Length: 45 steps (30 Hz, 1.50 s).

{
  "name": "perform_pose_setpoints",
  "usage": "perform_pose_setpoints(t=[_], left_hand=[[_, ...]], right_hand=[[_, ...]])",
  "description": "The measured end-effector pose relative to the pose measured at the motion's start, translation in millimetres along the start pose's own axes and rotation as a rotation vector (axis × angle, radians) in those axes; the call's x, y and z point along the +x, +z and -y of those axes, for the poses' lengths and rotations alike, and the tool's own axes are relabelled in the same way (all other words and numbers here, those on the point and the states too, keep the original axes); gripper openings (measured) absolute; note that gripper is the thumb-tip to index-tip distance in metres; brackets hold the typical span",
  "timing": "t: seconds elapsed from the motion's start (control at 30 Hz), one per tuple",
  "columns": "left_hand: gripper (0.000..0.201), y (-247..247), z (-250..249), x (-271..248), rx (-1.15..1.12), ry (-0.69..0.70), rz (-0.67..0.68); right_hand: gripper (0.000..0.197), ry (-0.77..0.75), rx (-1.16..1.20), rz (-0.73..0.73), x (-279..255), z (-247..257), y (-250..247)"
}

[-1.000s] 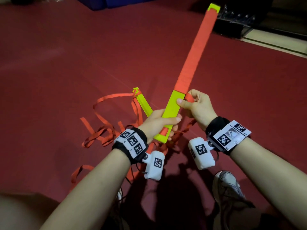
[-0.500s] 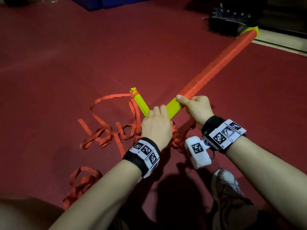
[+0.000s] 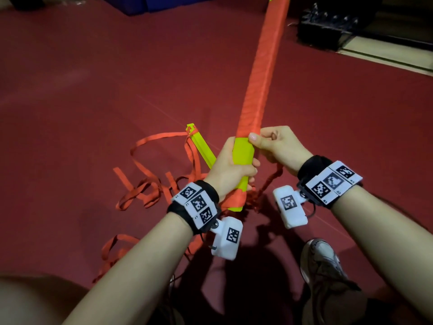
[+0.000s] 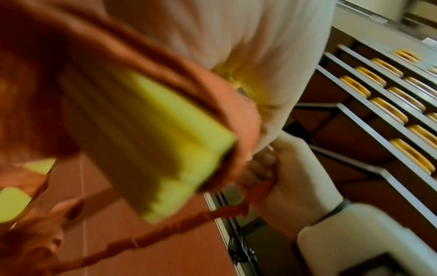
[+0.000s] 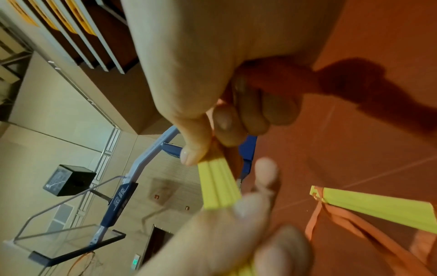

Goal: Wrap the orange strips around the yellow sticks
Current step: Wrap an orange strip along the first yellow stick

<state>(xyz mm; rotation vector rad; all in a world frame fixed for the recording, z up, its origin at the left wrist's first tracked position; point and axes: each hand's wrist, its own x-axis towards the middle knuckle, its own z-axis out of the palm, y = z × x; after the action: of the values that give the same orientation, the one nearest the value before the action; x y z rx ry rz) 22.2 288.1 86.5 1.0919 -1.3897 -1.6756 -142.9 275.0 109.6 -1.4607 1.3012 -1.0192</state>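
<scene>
I hold a long yellow stick (image 3: 243, 152) upright; an orange strip (image 3: 261, 69) is wound around most of its upper length. My left hand (image 3: 230, 170) grips the bare yellow part near the bottom end. My right hand (image 3: 273, 143) pinches the strip at the lower edge of the wrapping, thumb pressed on the stick (image 5: 218, 184). The free orange tail (image 4: 165, 231) hangs from my right fist toward the floor. A second yellow stick (image 3: 202, 146) lies on the floor to the left, with an orange strip (image 3: 161, 138) tied at its far end.
Loose orange strips (image 3: 143, 191) lie tangled on the red floor (image 3: 93, 90) left of my hands. A black crate (image 3: 325, 31) stands at the far right and a blue mat (image 3: 150, 3) at the back. My shoe (image 3: 321, 261) is at lower right.
The stick swung from leaning far right back to nearly upright. My left hand turned around the stick's bare end, and my right hand stayed pinching at the wrap's lower edge.
</scene>
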Motion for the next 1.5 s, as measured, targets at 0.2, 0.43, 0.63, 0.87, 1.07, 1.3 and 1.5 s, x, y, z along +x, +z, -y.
perform_pose_setpoints(t=[0.2,0.43,0.63,0.87,1.07,1.3,1.5], left_hand=[[0.061,-17,12,1,0.076,0.068,-0.132],[0.06,-21,21,6,0.116,0.077,-0.196],[0.061,-21,23,9,0.17,0.112,-0.223],[0.06,-15,28,4,0.132,0.071,-0.18],[0.054,-10,19,-3,0.06,0.007,-0.102],[0.056,-11,11,-7,0.023,-0.021,-0.015],[0.057,-10,8,-6,0.045,-0.033,-0.02]], right_hand=[[0.027,0.064,-0.298,-0.1,5,2,-19],[0.012,0.146,-0.862,-0.405,3,14,-40],[0.025,0.028,-0.786,-0.813,3,36,-69],[0.039,0.045,-0.385,-0.519,11,21,-42],[0.042,0.144,-0.141,-0.061,10,-12,10],[0.02,0.245,0.096,-0.073,7,-13,9],[0.026,0.208,-0.056,-0.097,7,-12,-5]])
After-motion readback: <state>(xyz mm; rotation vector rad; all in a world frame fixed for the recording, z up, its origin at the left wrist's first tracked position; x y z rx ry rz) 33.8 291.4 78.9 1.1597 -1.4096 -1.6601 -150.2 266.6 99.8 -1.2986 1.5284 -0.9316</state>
